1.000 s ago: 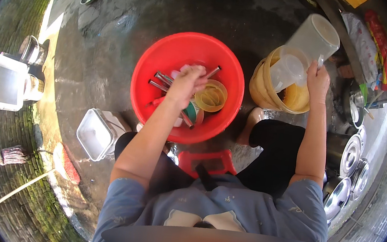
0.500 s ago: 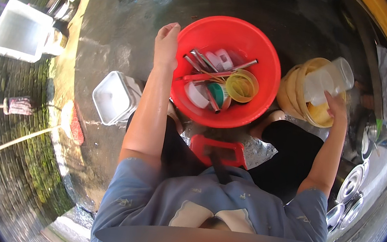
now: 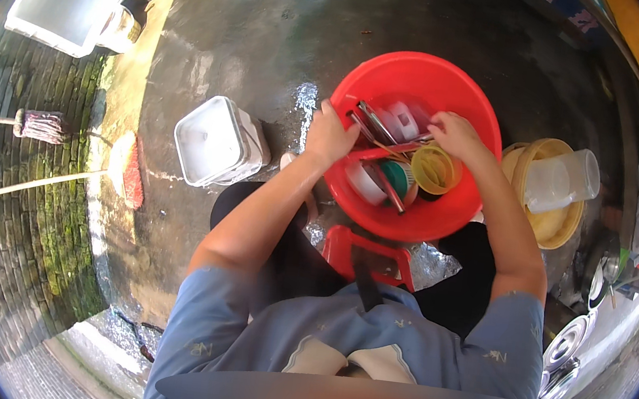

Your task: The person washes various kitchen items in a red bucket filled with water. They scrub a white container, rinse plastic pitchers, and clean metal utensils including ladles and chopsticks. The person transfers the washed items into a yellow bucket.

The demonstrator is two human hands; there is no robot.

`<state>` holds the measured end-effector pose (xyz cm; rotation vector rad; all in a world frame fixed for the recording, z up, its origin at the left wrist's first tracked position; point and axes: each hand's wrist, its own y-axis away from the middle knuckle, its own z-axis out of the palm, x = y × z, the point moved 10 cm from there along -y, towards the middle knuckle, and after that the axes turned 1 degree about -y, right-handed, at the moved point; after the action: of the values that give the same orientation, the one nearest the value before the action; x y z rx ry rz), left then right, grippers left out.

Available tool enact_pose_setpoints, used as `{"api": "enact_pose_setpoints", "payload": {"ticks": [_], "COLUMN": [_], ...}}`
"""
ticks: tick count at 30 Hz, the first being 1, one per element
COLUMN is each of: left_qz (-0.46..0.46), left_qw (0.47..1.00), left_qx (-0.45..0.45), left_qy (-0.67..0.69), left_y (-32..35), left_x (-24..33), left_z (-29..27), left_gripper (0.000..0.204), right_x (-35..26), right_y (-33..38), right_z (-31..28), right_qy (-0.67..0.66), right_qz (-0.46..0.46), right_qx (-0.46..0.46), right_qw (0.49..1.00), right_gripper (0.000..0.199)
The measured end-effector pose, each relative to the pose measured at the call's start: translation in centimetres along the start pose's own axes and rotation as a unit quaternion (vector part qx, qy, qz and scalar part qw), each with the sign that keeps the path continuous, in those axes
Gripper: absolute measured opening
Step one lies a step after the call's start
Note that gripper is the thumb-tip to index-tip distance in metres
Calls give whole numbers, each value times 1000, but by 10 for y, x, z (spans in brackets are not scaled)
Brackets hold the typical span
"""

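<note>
A round red basin [image 3: 457, 216] holds a jumble of wet utensils. Among them are a yellow strainer-like cup [image 3: 432, 170], a green-and-white piece [image 3: 395, 178], several metal-and-red tubes [image 3: 373, 122] and a white plastic part [image 3: 402, 120]. My left hand [image 3: 331, 134] is closed over the basin's left rim, its thumb toward the inside. My right hand [image 3: 457, 135] reaches in over the right side, fingers curled down near the tubes and above the yellow cup; what lies under the fingertips is hidden.
Right of the basin, clear plastic containers [image 3: 565, 182] lie in a yellow bucket [image 3: 571, 226]. Stacked white square tubs [image 3: 211, 142] stand at the left. A red stool [image 3: 338, 254] is between my legs. A broom [image 3: 128, 168] and mop [image 3: 40, 125] are far left; metal lids [image 3: 567, 341] lie at right.
My right hand has let go of the clear containers, which rest in the yellow bucket, and moved left into the basin. My left hand has come down onto the rim. The view has shifted.
</note>
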<state>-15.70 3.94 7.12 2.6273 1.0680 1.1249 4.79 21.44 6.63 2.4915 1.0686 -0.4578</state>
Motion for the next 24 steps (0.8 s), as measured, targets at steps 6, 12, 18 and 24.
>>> {"api": "enact_pose_setpoints", "payload": {"ticks": [6,12,18,24], "left_qz": [31,246,-11,-221], "left_qw": [996,965,916,812], "left_qx": [-74,88,-200,-163], "left_qy": [28,26,347,514], "left_y": [25,13,-9,-39], "left_x": [-13,71,34,1], "left_z": [12,-8,100,128], "left_gripper": [81,61,43,42], "right_x": [-13,-19,11,59], "right_y": [-108,-85,-102,-102], "right_z": [139,180,184,165], "right_qy": [-41,-183,19,-245], "right_qz": [25,80,156,187], "right_qx": [-133,-97,-104,-45], "right_qw": [990,975,982,950], "right_gripper": [36,41,39,44]}}
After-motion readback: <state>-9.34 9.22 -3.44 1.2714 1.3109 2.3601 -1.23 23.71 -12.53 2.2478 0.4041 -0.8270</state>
